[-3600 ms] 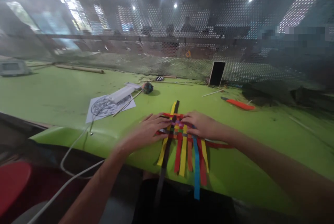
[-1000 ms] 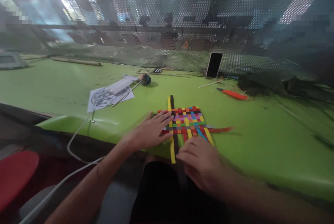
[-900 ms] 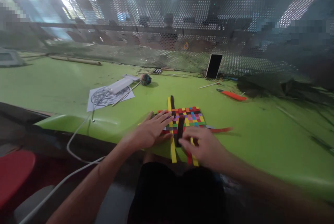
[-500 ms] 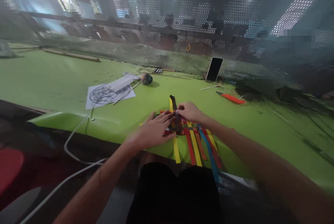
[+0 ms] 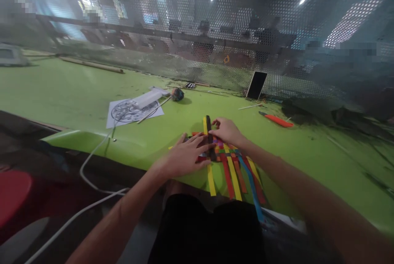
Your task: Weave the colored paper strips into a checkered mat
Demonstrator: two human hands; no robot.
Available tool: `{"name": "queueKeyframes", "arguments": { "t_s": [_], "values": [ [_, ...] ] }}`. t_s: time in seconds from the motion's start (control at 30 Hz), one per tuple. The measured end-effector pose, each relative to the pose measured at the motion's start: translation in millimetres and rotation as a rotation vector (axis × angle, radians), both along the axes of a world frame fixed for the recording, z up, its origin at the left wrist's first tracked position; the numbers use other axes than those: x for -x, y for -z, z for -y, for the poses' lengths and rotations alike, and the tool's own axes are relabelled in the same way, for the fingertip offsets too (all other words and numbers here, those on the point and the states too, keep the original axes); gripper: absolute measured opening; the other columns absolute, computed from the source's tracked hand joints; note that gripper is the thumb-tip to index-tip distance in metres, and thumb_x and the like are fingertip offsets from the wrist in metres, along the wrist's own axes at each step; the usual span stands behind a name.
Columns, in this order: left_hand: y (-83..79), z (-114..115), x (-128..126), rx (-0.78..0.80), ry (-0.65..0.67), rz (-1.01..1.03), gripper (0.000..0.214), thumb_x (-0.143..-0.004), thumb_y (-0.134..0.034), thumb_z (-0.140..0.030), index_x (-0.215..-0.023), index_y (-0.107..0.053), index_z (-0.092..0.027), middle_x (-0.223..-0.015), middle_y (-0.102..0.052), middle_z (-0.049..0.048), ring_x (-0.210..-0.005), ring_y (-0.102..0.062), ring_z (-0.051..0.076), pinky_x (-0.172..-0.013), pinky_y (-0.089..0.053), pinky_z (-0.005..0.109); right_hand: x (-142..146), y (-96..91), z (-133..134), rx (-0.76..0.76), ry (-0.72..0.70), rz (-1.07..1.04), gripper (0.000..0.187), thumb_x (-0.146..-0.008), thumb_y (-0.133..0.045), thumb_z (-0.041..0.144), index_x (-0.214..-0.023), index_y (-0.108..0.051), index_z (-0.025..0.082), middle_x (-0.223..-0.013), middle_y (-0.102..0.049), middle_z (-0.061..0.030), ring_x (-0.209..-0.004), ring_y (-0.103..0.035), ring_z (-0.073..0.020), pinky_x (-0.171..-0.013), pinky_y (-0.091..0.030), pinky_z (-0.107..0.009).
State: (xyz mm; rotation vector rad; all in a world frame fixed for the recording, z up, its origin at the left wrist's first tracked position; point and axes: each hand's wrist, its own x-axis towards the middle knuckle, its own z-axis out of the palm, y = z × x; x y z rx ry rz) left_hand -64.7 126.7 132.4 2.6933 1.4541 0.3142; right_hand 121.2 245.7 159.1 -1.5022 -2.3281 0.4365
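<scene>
A mat woven from coloured paper strips (image 5: pixel 229 155) lies at the near edge of the green table (image 5: pixel 308 153), its loose yellow, red and blue ends hanging over the edge. My left hand (image 5: pixel 184 157) lies flat on the mat's left side with the fingers spread. My right hand (image 5: pixel 226 130) rests on the far part of the mat, fingertips pinched at a black strip (image 5: pixel 209 130) that runs beside a yellow one.
A printed sheet (image 5: pixel 134 110) with a white device and its white cable (image 5: pixel 92 161) lies to the left. An orange cutter (image 5: pixel 277 120), a propped phone (image 5: pixel 257 85) and a small ball (image 5: pixel 177 94) stand farther back. A mesh screen (image 5: pixel 197 42) closes off the far side.
My right hand came from the near strip ends up to the far side of the mat and took the black strip. The left hand stayed pressed on the mat.
</scene>
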Motion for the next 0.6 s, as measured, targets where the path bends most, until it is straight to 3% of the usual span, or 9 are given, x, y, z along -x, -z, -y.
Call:
{"name": "queueKeyframes", "arguments": {
  "t_s": [0.1,0.17,0.33,0.47,0.6],
  "values": [
    [-0.1,-0.6,-0.2,0.006,-0.001,-0.015,0.06,-0.103,-0.036,-0.063,-0.156,-0.038,-0.036,-0.161,-0.042,0.0075,-0.148,-0.039,0.034,-0.124,-0.018,0.061,3.7,-2.4,-19.5,-0.026,-0.082,-0.024,0.062,-0.068,-0.086,0.02,-0.127,-0.067,0.011,-0.13,-0.066,-0.0186,-0.124,-0.059,-0.0319,-0.107,-0.043,-0.042],
    [-0.7,-1.2,0.2,0.017,-0.002,-0.027,0.061,-0.103,-0.034,-0.065,-0.157,-0.036,-0.038,-0.163,-0.038,0.0069,-0.149,-0.037,0.033,-0.123,-0.018,0.061,7.7,-3.6,-34.8,-0.002,-0.126,-0.046,0.067,-0.067,-0.086,0.016,-0.131,-0.066,0.013,-0.137,-0.063,-0.0175,-0.131,-0.054,-0.0317,-0.113,-0.039,-0.043],
    [-2.0,-1.1,1.0,0.035,-0.009,-0.03,0.062,-0.102,-0.027,-0.07,-0.158,-0.031,-0.042,-0.166,-0.032,0.0057,-0.153,-0.03,0.029,-0.124,-0.017,0.06,16.1,-7.2,-66.3,0.137,-0.179,-0.126,0.035,-0.075,-0.074,0.003,-0.109,-0.075,0.01,-0.109,-0.075,-0.0146,-0.099,-0.071,-0.0256,-0.092,-0.054,-0.036],
    [-3.7,0.0,0.3,0.05,-0.013,-0.049,0.064,-0.102,-0.026,-0.07,-0.159,-0.03,-0.041,-0.167,-0.031,0.0067,-0.155,-0.027,0.027,-0.125,-0.016,0.059,14.3,-15.5,-70.4,0.208,-0.188,-0.235,0.041,-0.075,-0.071,0.0,-0.115,-0.072,0.009,-0.103,-0.075,-0.0133,-0.08,-0.07,-0.0183,-0.073,-0.058,-0.028],
    [-4.6,-0.3,0.3,0.046,-0.007,-0.054,0.064,-0.102,-0.026,-0.07,-0.159,-0.031,-0.041,-0.165,-0.035,0.0073,-0.152,-0.032,0.029,-0.124,-0.018,0.059,9.6,-20.3,-61.2,0.313,-0.204,-0.385,0.046,-0.077,-0.071,0.004,-0.122,-0.067,0.01,-0.105,-0.074,-0.0127,-0.071,-0.069,-0.0149,-0.066,-0.059,-0.028]
  ]
}}
